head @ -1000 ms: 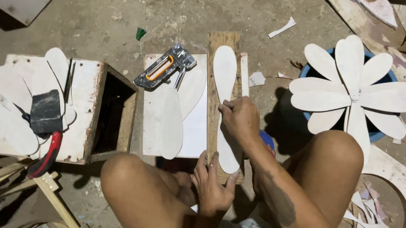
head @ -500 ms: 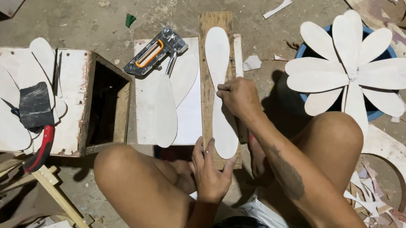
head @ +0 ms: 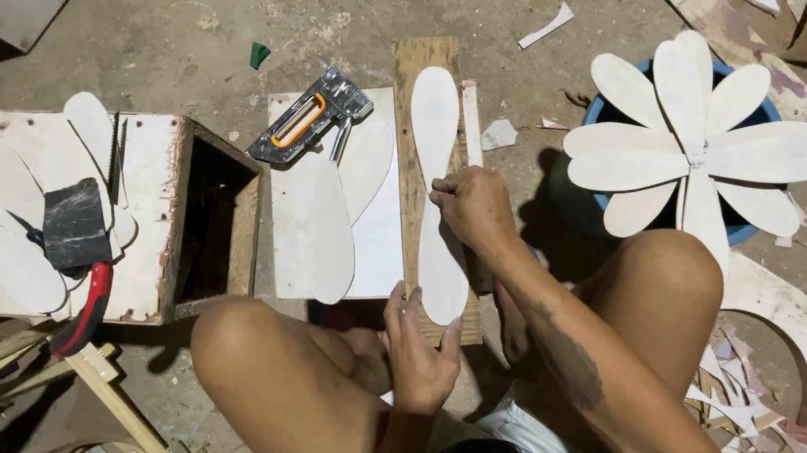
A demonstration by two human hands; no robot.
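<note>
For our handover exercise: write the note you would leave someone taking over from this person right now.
Left hand: steadies the near end of the long white petal-shaped cutout lying on the narrow wooden plank.
Right hand: pinched at the cutout's middle edge; any tool in it is hidden.
Done: a finished white petal flower lies on the blue tub.
Left: loose petals on the white board; metal staple gun unused.

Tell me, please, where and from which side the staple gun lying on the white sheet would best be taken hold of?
Probably by the staple gun's long handle with the orange slot, near its middle. It lies flat and slanted on the white sheet, so a hand coming down from above could wrap across the handle's width. The wider metal head at its upper right end looks bulkier, and both hands are busy at the petal on the plank.
</note>
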